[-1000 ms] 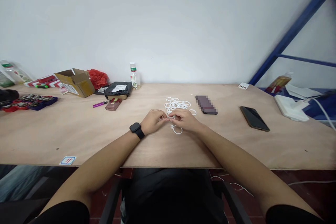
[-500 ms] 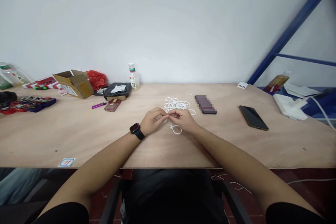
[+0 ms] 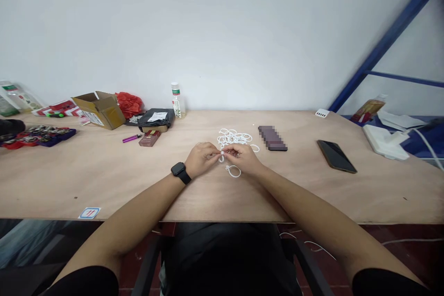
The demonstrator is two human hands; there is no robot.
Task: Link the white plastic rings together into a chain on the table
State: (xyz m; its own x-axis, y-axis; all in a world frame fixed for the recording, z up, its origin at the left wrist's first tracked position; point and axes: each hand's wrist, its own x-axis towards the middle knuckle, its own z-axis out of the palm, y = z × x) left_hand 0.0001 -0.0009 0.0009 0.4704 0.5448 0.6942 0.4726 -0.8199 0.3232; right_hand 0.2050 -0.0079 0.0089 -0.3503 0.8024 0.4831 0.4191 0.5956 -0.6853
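My left hand (image 3: 203, 159), with a black watch (image 3: 181, 172) on its wrist, and my right hand (image 3: 244, 158) meet fingertip to fingertip above the table. Pinched between them is a thin white loop (image 3: 222, 158) that looks like a cable tie; the fingers cover most of it. Below my right hand lies a single white loop (image 3: 234, 171) closed into a ring, with a small knob at one end. Just beyond the hands, a heap of similar white loops (image 3: 234, 137) rests on the wooden table (image 3: 208, 199).
Right of the heap are a phone-shaped object with a pixelated surface (image 3: 273, 138), a dark phone (image 3: 336, 156) and a white adapter (image 3: 385, 142). Toward the left stand a bottle (image 3: 176, 101), an opened cardboard box (image 3: 100, 112), a dark red pack (image 3: 150, 138) and a purple lighter (image 3: 131, 138).
Both hands stay together in nearly the same place. More of the white loop shows below the fingertips. The whole view has shifted slightly.
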